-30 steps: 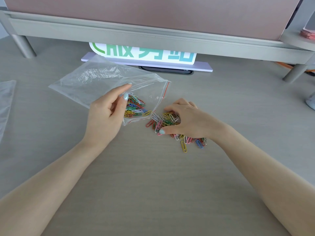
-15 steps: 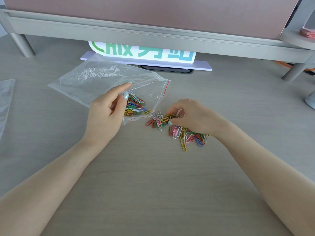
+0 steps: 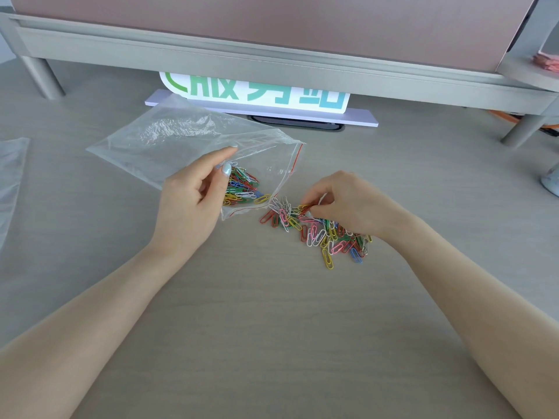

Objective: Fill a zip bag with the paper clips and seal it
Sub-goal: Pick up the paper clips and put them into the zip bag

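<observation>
A clear zip bag with a red seal line lies on the table, its mouth facing right and held apart by my left hand. Several coloured paper clips sit inside near the mouth. A loose pile of coloured paper clips is spread on the table just right of the bag's mouth. My right hand rests over the pile's upper edge, fingertips pinched on a few clips.
A white sign with green characters stands behind the bag under a grey shelf frame. Another clear plastic bag lies at the far left edge. A shelf leg stands at the right.
My right hand drew back to the right off the pile's left part, uncovering more clips, and now pinches clips at the pile's top. The left hand and bag stayed put.
</observation>
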A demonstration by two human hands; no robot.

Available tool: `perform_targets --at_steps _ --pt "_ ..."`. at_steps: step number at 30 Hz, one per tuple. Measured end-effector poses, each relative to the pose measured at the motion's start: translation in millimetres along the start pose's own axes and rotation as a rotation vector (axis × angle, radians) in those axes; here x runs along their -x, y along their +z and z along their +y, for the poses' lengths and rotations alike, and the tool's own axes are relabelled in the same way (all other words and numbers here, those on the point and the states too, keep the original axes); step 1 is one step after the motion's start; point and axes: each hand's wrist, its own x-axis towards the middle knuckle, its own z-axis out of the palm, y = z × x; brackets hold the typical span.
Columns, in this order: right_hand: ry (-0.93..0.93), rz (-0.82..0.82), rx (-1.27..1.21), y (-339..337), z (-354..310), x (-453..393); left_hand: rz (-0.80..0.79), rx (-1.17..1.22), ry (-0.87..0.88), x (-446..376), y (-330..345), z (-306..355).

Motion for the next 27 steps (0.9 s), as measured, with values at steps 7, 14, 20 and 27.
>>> perform_targets --at_steps 7,14,20,27 --pt "0.045 -0.022 -0.063 -7 5 0 0.000 0.003 -0.004 0 0 1" --pt "0.099 -0.024 -0.202 -10 6 1 -0.013 0.006 -0.010 0 0 4" --pt "0.091 0.036 -0.355 -13 0 -9 -0.012 -0.005 -0.019 0 -1 5" --pt "0.011 0.059 -0.439 -2 -35 -38 -0.014 0.008 -0.005 -1 -1 4"
